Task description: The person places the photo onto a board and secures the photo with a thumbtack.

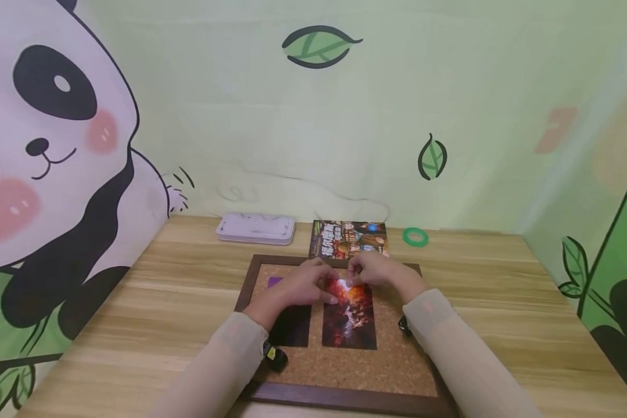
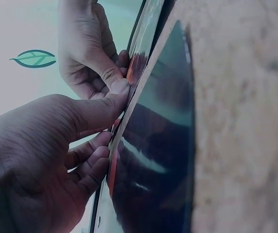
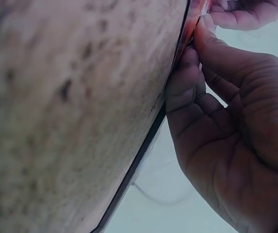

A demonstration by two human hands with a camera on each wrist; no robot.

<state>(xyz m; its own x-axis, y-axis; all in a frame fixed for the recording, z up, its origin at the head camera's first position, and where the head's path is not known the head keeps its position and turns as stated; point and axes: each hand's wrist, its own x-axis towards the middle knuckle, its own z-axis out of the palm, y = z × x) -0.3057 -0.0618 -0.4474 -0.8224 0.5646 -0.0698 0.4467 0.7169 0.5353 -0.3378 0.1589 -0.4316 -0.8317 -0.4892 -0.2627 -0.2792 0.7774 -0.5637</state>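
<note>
A picture card with a fiery red and orange print [image 1: 349,325] lies on the cork board [image 1: 366,368]. The left hand [image 1: 305,284] rests over its upper left part, thumb and fingertips apart and touching it. At the card's top edge the right hand [image 1: 373,270] has its thumb and bent fingers close together; I cannot tell what is between those tips. Both thumbs nearly meet in the left wrist view, the left hand [image 2: 46,141] below the other. The right wrist view has the right hand's [image 3: 231,111] fingertips beside the card's red strip [image 3: 193,24].
A second, dark card [image 1: 295,328] lies left of the fiery one, partly under the left forearm. Behind the board's brown frame [image 1: 313,393] are a printed booklet [image 1: 350,237], a pale flat case [image 1: 256,228] and a green tape ring [image 1: 415,236]. A panda-printed backdrop [image 1: 240,116] rises behind the wooden table [image 1: 162,302].
</note>
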